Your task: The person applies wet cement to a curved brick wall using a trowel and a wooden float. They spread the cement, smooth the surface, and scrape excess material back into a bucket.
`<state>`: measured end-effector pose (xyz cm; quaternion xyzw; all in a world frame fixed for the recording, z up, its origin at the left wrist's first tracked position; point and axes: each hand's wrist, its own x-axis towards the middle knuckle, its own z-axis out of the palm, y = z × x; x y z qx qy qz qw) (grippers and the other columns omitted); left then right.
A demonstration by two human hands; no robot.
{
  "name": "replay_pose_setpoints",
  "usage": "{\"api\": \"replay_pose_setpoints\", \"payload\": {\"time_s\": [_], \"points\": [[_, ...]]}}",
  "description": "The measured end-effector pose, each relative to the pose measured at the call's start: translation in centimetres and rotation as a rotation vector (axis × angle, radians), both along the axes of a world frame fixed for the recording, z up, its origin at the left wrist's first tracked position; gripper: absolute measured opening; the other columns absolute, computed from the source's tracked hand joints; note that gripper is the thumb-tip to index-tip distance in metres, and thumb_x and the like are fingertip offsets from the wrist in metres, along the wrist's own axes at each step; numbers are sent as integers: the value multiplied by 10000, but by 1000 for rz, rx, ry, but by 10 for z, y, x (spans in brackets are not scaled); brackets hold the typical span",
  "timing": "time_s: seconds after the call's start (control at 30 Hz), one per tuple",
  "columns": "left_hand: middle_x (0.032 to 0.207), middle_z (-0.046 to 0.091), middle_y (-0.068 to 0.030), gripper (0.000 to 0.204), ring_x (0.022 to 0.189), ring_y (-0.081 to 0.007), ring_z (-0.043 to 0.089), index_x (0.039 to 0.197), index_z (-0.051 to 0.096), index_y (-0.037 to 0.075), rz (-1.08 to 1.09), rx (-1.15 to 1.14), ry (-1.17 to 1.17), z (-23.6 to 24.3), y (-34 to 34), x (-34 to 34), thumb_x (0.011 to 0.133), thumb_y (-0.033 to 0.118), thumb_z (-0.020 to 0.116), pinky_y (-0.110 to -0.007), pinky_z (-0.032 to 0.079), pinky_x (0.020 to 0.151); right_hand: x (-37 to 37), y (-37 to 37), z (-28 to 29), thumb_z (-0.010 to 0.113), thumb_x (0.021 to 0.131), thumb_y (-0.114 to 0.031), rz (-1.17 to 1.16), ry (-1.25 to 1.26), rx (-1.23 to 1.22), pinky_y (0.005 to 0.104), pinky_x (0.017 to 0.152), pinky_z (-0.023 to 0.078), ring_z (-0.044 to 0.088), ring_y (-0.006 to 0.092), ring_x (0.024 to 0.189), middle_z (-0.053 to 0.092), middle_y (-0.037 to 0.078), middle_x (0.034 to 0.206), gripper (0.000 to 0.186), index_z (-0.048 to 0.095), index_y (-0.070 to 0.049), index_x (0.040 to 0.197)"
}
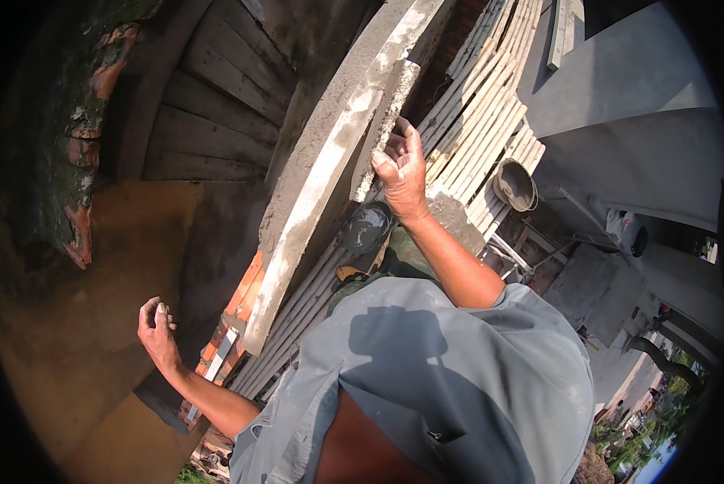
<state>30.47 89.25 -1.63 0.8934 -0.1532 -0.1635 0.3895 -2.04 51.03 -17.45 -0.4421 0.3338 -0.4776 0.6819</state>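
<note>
No words, labels, numbers or signs can be read: not on the board (pixel 383 123), the near shirt (pixel 491 363), the tub (pixel 367 229), the bucket (pixel 516 184) to the right or the far-right wall (pixel 636 153).

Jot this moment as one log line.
left hand: nothing visibly held | right hand: holding flat grey mortar-crusted board | nearby: long pale bamboo poles

some fingers of your right hand (pixel 405 179) are hidden at the crusted board (pixel 389 121); the lower edge cuts off your grey shirt (pixel 491 371)
</note>
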Motion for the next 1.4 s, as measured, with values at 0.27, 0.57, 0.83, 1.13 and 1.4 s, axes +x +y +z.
{"api": "replay_pose_setpoints", "payload": {"time_s": [0.27,0.57,0.83,1.13,1.4], "points": [[936,647,-25,228,749,-71,569,1183,679,3,-3,3,-14,-3,12,-2,1005,143,662,-229,462,626,-22,-38,-93,665,961,-446,-121,-4,646,330,551,431,460,146,673,449,-8,859,379,533,-174,1190],[932,644,-29,217,732,-73,554,1177,676,-1,39,18,-7,-4,21,-7,1006,133,662,-231,458,622,28,-64,-71,678,980,-355,-73,-32,634,286,421,273,290,75,439,305,-87,584,249,503,-179,1001],[930,639,-22,220,737,-67,543,1176,683,2,11,4,13,-16,5,-7,1009,145,663,-229,449,627,3,-208,40,712,965,-467,-154,-135,-32,428,804,573,653,199,854,630,35,1001,485,569,-102,1251],[902,616,-2,220,743,-64,533,1168,685,10,20,14,26,-24,-11,-7,1000,150,661,-231,439,632,-30,-169,-81,688,905,-558,-136,80,671,703,1158,290,397,569,1400,327,333,1591,879,344,-121,1585],[899,620,0,226,749,-66,538,1163,682,8,-12,58,27,-27,-30,-2,993,154,662,-239,444,632,10,-207,-89,715,916,-453,-132,150,628,381,632,549,658,200,725,657,54,924,483,561,-139,1248]]}}
